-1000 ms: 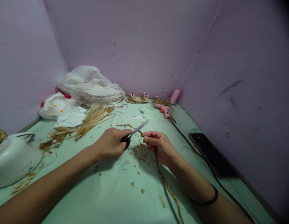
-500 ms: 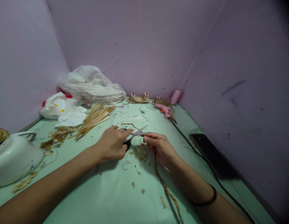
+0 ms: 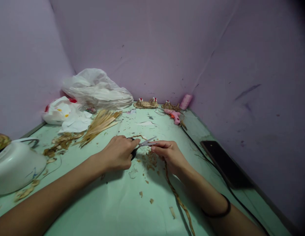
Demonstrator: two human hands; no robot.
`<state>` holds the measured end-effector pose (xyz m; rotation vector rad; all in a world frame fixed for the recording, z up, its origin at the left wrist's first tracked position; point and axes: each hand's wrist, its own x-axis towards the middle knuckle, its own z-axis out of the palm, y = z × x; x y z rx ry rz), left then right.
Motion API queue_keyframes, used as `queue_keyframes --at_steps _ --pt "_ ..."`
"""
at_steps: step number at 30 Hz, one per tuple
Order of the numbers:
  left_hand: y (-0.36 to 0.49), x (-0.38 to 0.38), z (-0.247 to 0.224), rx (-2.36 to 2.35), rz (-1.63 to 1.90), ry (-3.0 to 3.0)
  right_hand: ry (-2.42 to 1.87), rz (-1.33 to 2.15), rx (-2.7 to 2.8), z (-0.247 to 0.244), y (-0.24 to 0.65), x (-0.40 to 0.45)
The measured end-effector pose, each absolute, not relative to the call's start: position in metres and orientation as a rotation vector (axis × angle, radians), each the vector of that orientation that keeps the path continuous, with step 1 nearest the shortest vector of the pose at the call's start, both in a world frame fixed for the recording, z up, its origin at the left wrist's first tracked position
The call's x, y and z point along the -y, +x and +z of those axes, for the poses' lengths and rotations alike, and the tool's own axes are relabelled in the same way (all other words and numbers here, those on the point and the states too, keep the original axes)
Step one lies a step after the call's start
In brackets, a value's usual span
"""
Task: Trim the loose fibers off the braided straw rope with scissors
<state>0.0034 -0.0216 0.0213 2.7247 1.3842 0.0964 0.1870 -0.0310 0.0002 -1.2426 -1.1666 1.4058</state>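
My left hand [image 3: 120,153] is closed round the black handles of a pair of scissors [image 3: 145,143]. The scissor blades point right, slightly apart, and their tips reach the fingertips of my right hand [image 3: 168,152]. That hand pinches a twisted brown cord [image 3: 175,194], which hangs from under the palm and runs down toward the bottom edge. Another piece of thin brown cord [image 3: 137,136] shows just behind the scissors; whether it joins the held one is hidden. Small tan scraps [image 3: 151,160] lie on the table below the blades.
Dried strips [image 3: 99,126], a plastic bag [image 3: 98,90] and a white bowl [image 3: 18,167] are at the left. Woven slippers [image 3: 145,104], a pink glue gun [image 3: 173,115] and a pink thread spool [image 3: 186,101] stand at the back. A phone [image 3: 225,164] and black cable lie right.
The scissor blades have moved slightly down and closed a little. My left hand has shifted slightly left and down, and the fingers of my right hand are stretched a bit straighter.
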Motion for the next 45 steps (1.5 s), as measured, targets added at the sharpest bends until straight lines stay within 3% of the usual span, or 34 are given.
queue_keyframes --at_steps 12,17,21,26,45 --pt "0.005 0.023 0.023 -1.371 -0.05 2.808 -1.217 1.402 1.169 0.005 0.187 0.032" --pt "-0.001 0.016 0.027 -1.354 0.411 2.543 -1.172 1.502 1.018 0.004 0.187 0.03" --pt "-0.004 0.005 0.026 -1.42 0.926 1.874 -1.13 1.572 0.963 0.001 0.186 0.03" --pt "-0.005 -0.005 0.019 -1.261 1.237 1.257 -1.14 1.658 0.91 -0.002 0.185 0.031" --pt "-0.009 -0.011 0.016 -1.147 1.43 1.16 -1.163 1.861 0.992 -0.006 0.18 0.033"
